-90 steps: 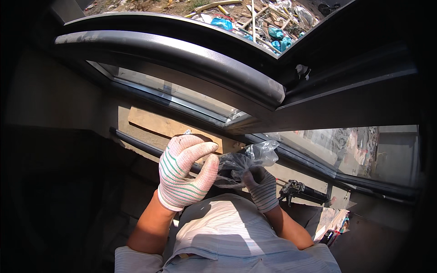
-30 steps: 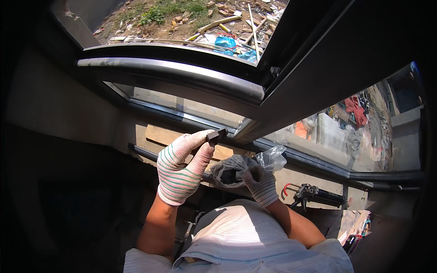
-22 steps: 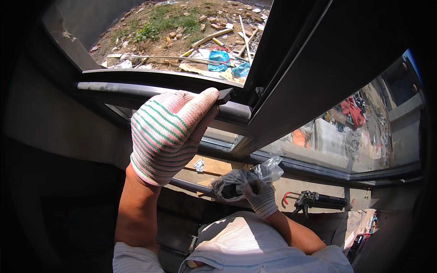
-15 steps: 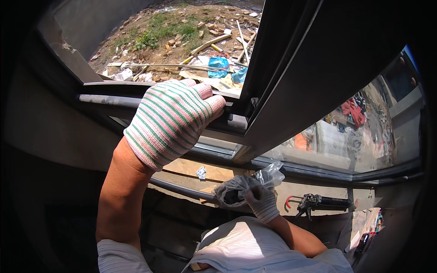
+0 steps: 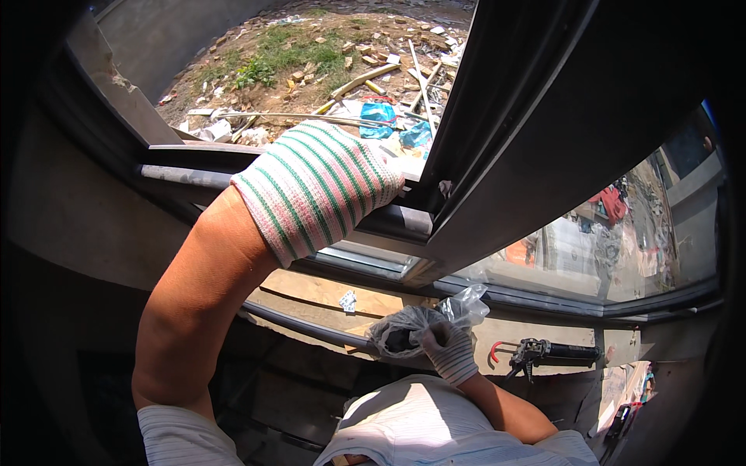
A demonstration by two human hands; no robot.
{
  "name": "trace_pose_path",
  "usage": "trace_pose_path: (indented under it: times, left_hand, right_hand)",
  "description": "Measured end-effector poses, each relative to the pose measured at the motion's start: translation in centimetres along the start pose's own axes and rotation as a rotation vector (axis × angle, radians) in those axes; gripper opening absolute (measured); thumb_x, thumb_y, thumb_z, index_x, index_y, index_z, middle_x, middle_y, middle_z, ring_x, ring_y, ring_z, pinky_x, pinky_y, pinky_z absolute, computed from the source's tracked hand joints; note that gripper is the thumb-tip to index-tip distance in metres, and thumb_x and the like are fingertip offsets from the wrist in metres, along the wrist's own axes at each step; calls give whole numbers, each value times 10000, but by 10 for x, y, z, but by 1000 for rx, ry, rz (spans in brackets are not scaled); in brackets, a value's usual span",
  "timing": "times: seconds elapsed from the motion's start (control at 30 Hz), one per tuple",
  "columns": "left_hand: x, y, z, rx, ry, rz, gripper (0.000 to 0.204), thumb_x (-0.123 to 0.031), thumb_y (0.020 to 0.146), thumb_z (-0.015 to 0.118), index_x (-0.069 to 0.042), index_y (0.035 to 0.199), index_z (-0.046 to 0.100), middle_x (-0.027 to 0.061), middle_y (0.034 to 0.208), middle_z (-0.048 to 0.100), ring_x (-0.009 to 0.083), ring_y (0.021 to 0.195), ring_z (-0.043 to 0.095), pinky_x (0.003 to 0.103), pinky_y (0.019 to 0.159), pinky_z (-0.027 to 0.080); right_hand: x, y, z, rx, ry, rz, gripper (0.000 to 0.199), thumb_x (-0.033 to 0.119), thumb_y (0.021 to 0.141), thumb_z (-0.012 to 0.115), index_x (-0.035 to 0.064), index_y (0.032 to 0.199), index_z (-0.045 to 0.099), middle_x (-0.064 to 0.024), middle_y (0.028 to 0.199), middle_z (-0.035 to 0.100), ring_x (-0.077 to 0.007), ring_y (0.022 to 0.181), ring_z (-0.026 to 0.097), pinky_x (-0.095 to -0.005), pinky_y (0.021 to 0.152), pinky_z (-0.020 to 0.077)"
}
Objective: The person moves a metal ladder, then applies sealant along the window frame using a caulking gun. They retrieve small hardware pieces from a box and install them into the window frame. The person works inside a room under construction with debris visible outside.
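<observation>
The left hand [image 5: 326,186] bends over the frame [image 5: 408,220], fingers hidden; I cannot tell whether it holds anything. The right hand [image 5: 451,353] grips a clear bag [image 5: 466,305] with dark contents, between a board [image 5: 311,290] and a caulking gun [image 5: 563,352].

Near the upper centre of the frame, your gloved left hand [image 5: 330,182] bends over the dark window rail [image 5: 410,220], fingertips hidden. At lower centre, your right hand [image 5: 451,351] grips a clear plastic bag [image 5: 413,318]; a black caulking gun [image 5: 556,352] lies to its right.
</observation>
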State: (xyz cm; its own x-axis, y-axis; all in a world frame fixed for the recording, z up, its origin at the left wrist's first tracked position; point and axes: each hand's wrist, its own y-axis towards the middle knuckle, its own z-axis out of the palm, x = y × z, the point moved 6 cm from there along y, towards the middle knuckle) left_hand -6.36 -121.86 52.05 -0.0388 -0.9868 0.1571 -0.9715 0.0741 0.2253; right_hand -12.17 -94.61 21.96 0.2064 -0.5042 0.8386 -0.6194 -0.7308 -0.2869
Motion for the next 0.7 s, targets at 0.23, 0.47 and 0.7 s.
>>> trace_pose_path:
  times: [0.23, 0.47, 0.7]
  left_hand:
    - [-13, -11, -11, 26, 296, 47, 153, -228, 994, 601, -127, 967, 712, 70, 786, 679, 264, 744, 706, 377, 625, 542]
    - [-2, 9, 0, 13, 218, 138, 131, -217, 972, 622, -141, 983, 728, 68, 792, 673, 268, 758, 704, 385, 627, 538]
    - [7, -16, -6, -137, -51, 40, 120, -172, 952, 674, -100, 1037, 717, 78, 885, 707, 296, 802, 707, 385, 668, 550]
  right_hand:
    - [1, 0, 6, 43, 34, 0, 207, 203, 971, 700, 6, 1024, 667, -121, 848, 718, -189, 769, 681, -325, 760, 554]
    - [-9, -2, -2, -18, 22, 12, 201, 197, 963, 710, 10, 1024, 667, -114, 838, 717, -182, 755, 680, -322, 743, 559]
    - [-14, -3, -1, -41, 21, 9, 189, 190, 953, 719, 18, 1012, 666, -112, 829, 720, -183, 750, 684, -325, 732, 561]
